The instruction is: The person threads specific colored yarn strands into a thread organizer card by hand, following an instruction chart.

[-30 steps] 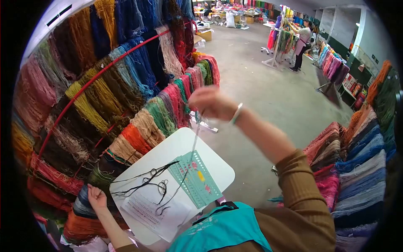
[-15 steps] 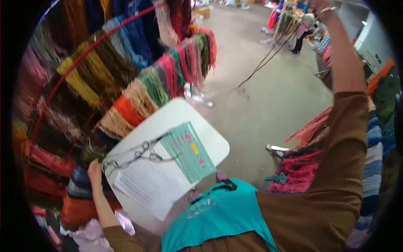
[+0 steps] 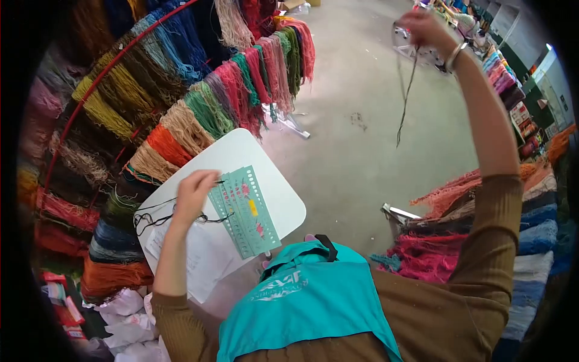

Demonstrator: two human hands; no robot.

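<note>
Raised high at the upper right, my right hand [image 3: 425,30] is closed on dark thread [image 3: 407,99], whose strands hang down above the floor. Over the white table [image 3: 280,196] is my left hand [image 3: 198,192], its fingers bent together near the edge of the green cards [image 3: 248,211]; whether it grips a strand is hard to make out. Loose black thread [image 3: 145,222] lies in loops across the table's left side, passing behind my left hand. Printed white sheets [image 3: 208,259] lie beside the cards, nearer to me.
Racks of coloured yarn [image 3: 172,142] stand at the left, with a red rail [image 3: 99,81] across them. More yarn [image 3: 428,247] hangs at the right beside a metal stand foot [image 3: 401,212]. White plastic bags [image 3: 129,323] sit at the lower left.
My left hand has moved right from the table's left edge to beside the cards. My right hand has come lower and further left, and its thread now hangs down instead of stretching out diagonally.
</note>
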